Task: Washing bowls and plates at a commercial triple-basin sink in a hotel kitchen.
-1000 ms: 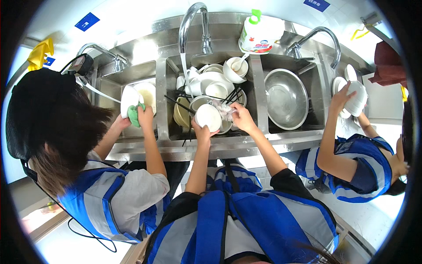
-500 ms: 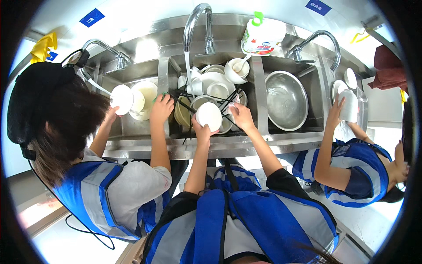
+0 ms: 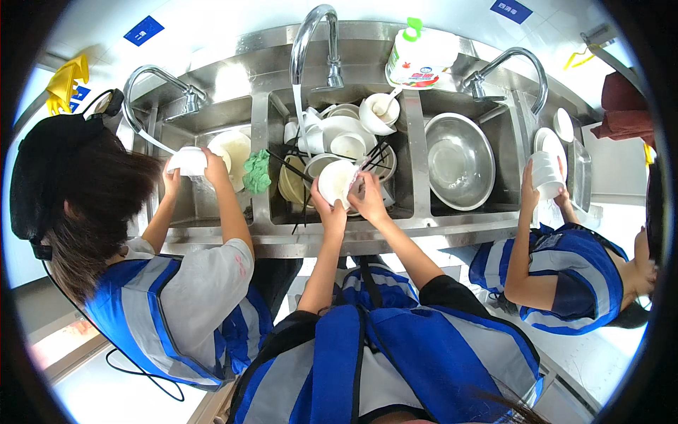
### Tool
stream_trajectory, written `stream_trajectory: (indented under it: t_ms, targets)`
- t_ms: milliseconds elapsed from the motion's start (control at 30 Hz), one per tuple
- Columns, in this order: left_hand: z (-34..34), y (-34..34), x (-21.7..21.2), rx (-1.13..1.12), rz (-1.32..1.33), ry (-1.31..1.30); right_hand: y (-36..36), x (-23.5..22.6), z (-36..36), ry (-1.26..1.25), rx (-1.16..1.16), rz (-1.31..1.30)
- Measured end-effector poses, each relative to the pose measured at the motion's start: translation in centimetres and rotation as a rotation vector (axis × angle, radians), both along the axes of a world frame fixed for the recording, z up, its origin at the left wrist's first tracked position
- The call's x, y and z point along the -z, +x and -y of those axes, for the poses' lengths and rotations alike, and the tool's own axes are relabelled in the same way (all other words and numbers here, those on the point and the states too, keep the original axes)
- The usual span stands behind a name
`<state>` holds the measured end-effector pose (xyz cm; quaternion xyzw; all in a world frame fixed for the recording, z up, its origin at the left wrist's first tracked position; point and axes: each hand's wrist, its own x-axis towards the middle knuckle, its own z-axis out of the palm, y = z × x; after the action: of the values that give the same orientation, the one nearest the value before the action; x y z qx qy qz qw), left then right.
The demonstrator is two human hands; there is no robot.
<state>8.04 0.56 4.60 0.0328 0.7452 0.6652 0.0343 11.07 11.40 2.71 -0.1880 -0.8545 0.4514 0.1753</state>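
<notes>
Over the middle basin, a small white bowl [image 3: 335,181] is tilted in my left hand [image 3: 329,215], whose fingers grip its near edge. My right hand [image 3: 369,200] is closed on a pale, pinkish cloth [image 3: 351,181] pressed to the bowl's right rim; the fingers partly hide it. Beneath and beyond lie stacked white dishes [image 3: 349,127], black chopsticks [image 3: 281,162] and a white bowl with a spoon [image 3: 379,113]. Water runs from the centre tap [image 3: 315,42] onto the pile, just behind my bowl.
At left, a co-worker's hands hold a white bowl [image 3: 189,161] under a tap; a green cloth [image 3: 256,172] rests on the divider. The right basin holds a large metal bowl [image 3: 460,161]. Another person's hands hold white cups [image 3: 546,173] further right. A detergent jug [image 3: 418,60] stands behind.
My right hand has moved left and brought the cloth against the bowl, which has tilted. The left co-worker has let go of the green cloth and grips a bowl with both hands.
</notes>
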Motion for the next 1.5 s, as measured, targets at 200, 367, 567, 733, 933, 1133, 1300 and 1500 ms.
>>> stream_trajectory:
  t_ms: [200,367,567,733,933,1133,1300,1500]
  targets:
    - [-0.2,0.3,0.5,-0.008,-0.065,0.076,-0.6,0.7,0.4,-0.827,-0.021,0.228]
    - [0.3,-0.1,-1.1,0.074,-0.02,-0.187,-1.6,1.6,0.8,-0.557,0.131,0.078]
    - [0.8,-2.7,-1.6,0.157,-0.012,-0.315,-3.1,0.9,-0.4,-0.295,0.091,0.089]
    - [1.8,-6.8,-2.7,0.346,0.003,-0.246,-4.4,-1.0,-0.7,-0.118,0.041,0.023]
    - [2.8,-9.5,-5.0,0.507,0.539,-0.185,-4.8,-2.3,-1.7,-0.216,-0.096,-0.081]
    - [-1.1,-4.5,-3.4,0.073,-0.068,-0.159,-4.7,-2.0,-1.4,-0.45,0.146,-0.096]
    - [-1.3,-4.1,-1.0,0.158,-0.035,-0.127,-4.1,-1.6,-1.7,-0.376,0.237,0.041]
    - [0.1,-8.0,-1.0,0.46,0.024,-0.349,-4.5,-2.5,-3.9,-0.04,0.04,-0.016]
